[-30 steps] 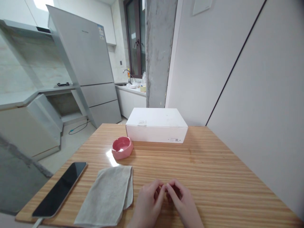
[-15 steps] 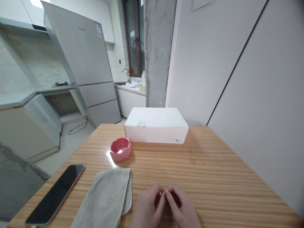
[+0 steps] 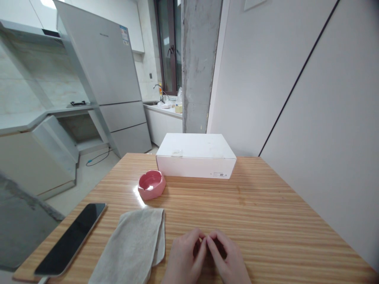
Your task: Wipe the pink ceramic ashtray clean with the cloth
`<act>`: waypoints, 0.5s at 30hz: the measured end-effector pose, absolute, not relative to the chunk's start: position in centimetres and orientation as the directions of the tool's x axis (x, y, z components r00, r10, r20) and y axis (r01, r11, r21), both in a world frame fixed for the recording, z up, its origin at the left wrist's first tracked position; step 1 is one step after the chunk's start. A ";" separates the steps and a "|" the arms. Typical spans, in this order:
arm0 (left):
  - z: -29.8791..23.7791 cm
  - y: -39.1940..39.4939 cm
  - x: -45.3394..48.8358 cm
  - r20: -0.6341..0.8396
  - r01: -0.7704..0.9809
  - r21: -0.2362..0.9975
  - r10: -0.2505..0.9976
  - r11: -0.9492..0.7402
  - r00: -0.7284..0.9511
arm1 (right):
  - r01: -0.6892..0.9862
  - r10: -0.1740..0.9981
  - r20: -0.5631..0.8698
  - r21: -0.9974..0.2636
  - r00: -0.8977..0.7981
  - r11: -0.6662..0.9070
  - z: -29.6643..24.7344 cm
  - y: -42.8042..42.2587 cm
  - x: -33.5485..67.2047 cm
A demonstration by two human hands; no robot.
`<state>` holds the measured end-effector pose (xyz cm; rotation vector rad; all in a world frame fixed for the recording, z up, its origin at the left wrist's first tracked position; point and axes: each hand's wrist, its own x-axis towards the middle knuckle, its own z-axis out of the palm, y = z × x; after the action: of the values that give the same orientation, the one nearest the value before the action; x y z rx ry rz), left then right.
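Note:
My left hand (image 3: 187, 254) and my right hand (image 3: 227, 256) rest close together at the near side of the wooden table, their fingertips meeting. On each hand the thumb and forefinger are pinched into a loop, and I see nothing between them. Just left of my left hand lies a folded grey cloth (image 3: 130, 244), apart from it. A pink ashtray (image 3: 152, 185) with a notched rim stands beyond the cloth. Further left, a black-screened phone (image 3: 71, 238) lies flat with a white cable at its near end.
A closed white box (image 3: 195, 157) stands at the far side of the table (image 3: 266, 213). A white wall (image 3: 325, 118) runs along the right. Behind are a grey pillar (image 3: 198, 67), a tall fridge (image 3: 100, 67) and a counter with a sink tap (image 3: 158, 87).
The camera view has shifted very slightly. My hands keep the same pose, and the things on the table have not moved.

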<state>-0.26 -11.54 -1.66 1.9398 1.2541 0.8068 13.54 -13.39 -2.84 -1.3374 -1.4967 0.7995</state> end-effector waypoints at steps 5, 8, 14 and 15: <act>-1.7 -11.6 -0.3 0.140 0.518 0.798 0.931 -0.308 0.338 | 0.373 0.971 0.231 -0.908 0.059 0.193 -2.8 -13.4 13.5; -1.8 -11.6 -0.3 0.138 0.527 0.792 0.931 -0.308 0.337 | 0.379 0.972 0.230 -0.905 0.050 0.195 -2.9 -13.4 13.5; -1.9 -11.6 -0.3 0.148 0.507 0.804 0.930 -0.311 0.336 | 0.369 0.969 0.239 -0.907 0.059 0.201 -2.8 -13.4 13.4; -1.9 -11.6 -0.3 0.152 0.504 0.804 0.929 -0.314 0.336 | 0.366 0.970 0.237 -0.909 0.059 0.200 -2.8 -13.4 13.4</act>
<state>-0.26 -11.56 -1.89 1.9461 1.2544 0.8290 13.38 -13.38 -2.80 -1.3386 -1.4877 0.7700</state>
